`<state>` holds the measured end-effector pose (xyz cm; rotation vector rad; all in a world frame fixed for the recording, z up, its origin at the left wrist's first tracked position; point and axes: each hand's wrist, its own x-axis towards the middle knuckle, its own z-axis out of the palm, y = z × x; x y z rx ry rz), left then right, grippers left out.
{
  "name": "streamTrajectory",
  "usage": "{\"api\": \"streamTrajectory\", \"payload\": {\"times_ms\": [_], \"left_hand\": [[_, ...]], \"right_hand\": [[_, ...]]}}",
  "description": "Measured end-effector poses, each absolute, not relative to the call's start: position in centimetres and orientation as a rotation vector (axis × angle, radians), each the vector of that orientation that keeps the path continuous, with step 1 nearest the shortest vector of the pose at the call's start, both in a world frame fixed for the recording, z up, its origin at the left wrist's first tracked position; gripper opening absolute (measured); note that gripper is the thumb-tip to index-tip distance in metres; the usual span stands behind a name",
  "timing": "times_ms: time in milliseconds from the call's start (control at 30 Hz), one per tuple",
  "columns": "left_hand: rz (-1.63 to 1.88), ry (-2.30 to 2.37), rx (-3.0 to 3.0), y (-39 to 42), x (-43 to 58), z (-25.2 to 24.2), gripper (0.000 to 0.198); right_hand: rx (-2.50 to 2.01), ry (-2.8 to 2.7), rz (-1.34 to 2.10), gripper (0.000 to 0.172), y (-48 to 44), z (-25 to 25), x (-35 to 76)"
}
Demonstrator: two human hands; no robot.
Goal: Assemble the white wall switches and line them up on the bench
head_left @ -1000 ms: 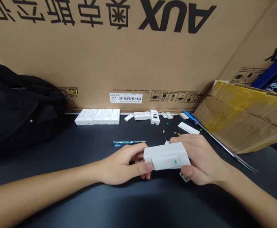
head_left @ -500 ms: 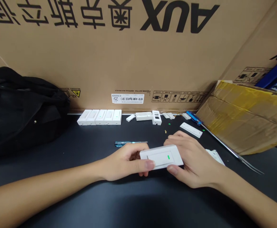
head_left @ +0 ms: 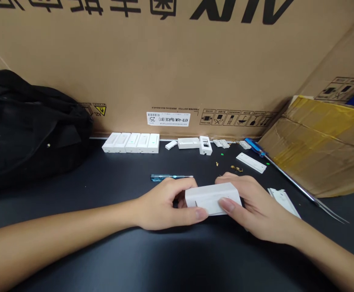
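Both hands grip one white wall switch [head_left: 211, 197] just above the dark table [head_left: 119, 190]. My left hand [head_left: 165, 207] holds its left end, thumb pressed on the front face. My right hand [head_left: 252, 207] wraps its right end, thumb lying over the rocker. A small blue-handled tester screwdriver [head_left: 169, 177] lies just behind my left hand. A white plastic part [head_left: 283, 198] rests on the table to the right of my right hand.
A row of several white switches [head_left: 131, 143] lines the back by the big cardboard box [head_left: 177, 61]. Loose switch parts [head_left: 195, 144], a white cover plate [head_left: 251, 162] and small brass bits [head_left: 233, 167] lie behind. A long blue screwdriver [head_left: 286, 174] lies right, near a taped carton [head_left: 319, 150]. A black bag [head_left: 28, 125] sits left.
The switch has been turned in my hands and lowered; my right thumb now covers the rocker and its green mark. The white part that was under my right hand lies on the table.
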<state>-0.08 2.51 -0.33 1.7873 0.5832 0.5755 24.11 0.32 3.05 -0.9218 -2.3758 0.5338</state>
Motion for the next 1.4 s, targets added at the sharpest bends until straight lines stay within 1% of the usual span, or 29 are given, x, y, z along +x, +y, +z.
{"api": "streamTrajectory", "payload": {"times_ms": [133, 467, 800, 900, 1133, 1300, 1400], "left_hand": [[0.6, 0.574, 1.824, 2.5, -0.04, -0.36, 0.038], [0.559, 0.6, 1.859, 2.48, -0.1, -0.23, 0.038], [0.527, 0.602, 1.917, 2.27, -0.08, 0.22, 0.035], [0.524, 0.603, 1.928, 2.33, -0.08, 0.15, 0.035], [0.528, 0.582, 1.916, 2.36, -0.21, -0.09, 0.037], [0.537, 0.603, 1.925, 2.26, -0.15, 0.23, 0.037], [0.535, 0.581, 1.901, 2.3, -0.11, 0.39, 0.037]], "right_hand": [[-0.867, -2.384, 0.582, 0.061, 0.39, 2.99, 24.22], [-0.905, -2.374, 0.644, 0.058, 0.53, 2.99, 24.34], [-0.96, -2.4, 0.581, 0.056, 0.51, 3.09, 24.44], [-0.973, -2.409, 0.573, 0.053, 0.35, 3.23, 24.5], [-0.979, -2.384, 0.682, 0.042, 0.13, 3.65, 24.38], [-0.949, -2.362, 0.705, 0.048, 0.56, 2.86, 24.44], [-0.936, -2.351, 0.689, 0.049, 0.52, 2.85, 24.62]]}}
